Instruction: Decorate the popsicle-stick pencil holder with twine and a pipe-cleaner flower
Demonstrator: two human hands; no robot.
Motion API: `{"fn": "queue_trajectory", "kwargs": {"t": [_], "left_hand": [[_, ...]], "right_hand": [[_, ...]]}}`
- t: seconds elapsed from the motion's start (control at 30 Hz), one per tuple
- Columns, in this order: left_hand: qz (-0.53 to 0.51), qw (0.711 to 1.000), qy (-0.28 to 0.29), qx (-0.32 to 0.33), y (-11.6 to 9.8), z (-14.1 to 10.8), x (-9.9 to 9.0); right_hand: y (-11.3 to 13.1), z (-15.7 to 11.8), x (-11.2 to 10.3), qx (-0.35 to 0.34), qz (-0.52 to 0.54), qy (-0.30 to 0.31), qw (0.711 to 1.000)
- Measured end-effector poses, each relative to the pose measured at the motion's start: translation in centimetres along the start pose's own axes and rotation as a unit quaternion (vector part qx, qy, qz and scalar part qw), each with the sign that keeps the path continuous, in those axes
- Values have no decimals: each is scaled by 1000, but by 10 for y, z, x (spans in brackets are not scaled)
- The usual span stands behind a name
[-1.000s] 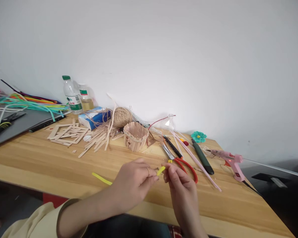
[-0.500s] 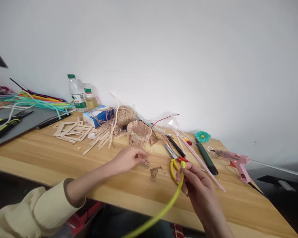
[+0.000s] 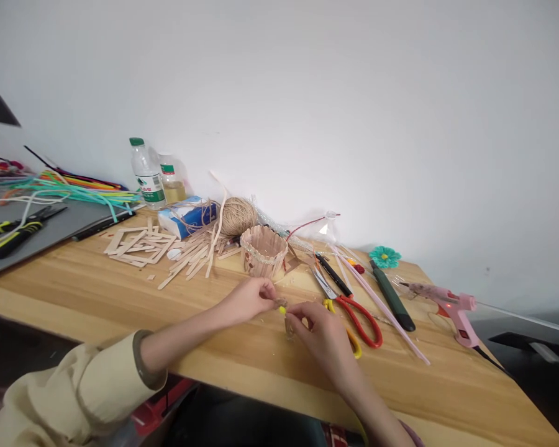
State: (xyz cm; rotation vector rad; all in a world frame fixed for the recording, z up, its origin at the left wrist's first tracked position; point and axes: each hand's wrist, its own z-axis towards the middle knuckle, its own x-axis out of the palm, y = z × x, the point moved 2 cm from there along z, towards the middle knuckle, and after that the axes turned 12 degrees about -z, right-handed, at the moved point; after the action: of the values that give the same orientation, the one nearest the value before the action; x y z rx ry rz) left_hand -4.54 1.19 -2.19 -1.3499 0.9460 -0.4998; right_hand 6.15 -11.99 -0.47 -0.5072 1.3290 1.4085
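Note:
Over the wooden table (image 3: 121,310), my left hand (image 3: 254,298) has its fingers pinched on a small thing I cannot make out. My right hand (image 3: 319,332) comes in from the right, closed on a yellow pipe cleaner (image 3: 282,310), whose tip meets the fingertips of my left hand. Most of the pipe cleaner is hidden by my right hand and arm. Just behind my hands stands a small basket of wooden sticks (image 3: 262,251). Red-handled scissors (image 3: 361,323) lie right of my right hand, over a yellow-handled tool (image 3: 355,345).
Loose wooden sticks (image 3: 193,257), a twine ball (image 3: 237,216), a tissue pack (image 3: 189,217) and two bottles (image 3: 148,177) stand at the back left. Pliers (image 3: 21,233) lie far left. On the right are a green cutter (image 3: 392,298), a teal flower (image 3: 384,256) and a pink glue gun (image 3: 459,310).
My right hand has moved left with the yellow pipe cleaner and now meets my left hand. The red scissor handles have come into view.

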Motion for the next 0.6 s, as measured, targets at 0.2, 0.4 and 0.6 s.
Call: {"fn": "queue_trajectory", "kwargs": {"t": [0.2,0.4,0.6], "left_hand": [[-123,992,33,-23,-13,-11,5],[-207,975,65,-46,-21,-16,3],[-260,959,79,-84,-23,-23,-1]], "right_hand": [[6,-4,-6,-42,-44,-55,997],[11,-8,-9,-77,-73,-82,991],[13,-7,-9,-85,-78,-81,990]]}}
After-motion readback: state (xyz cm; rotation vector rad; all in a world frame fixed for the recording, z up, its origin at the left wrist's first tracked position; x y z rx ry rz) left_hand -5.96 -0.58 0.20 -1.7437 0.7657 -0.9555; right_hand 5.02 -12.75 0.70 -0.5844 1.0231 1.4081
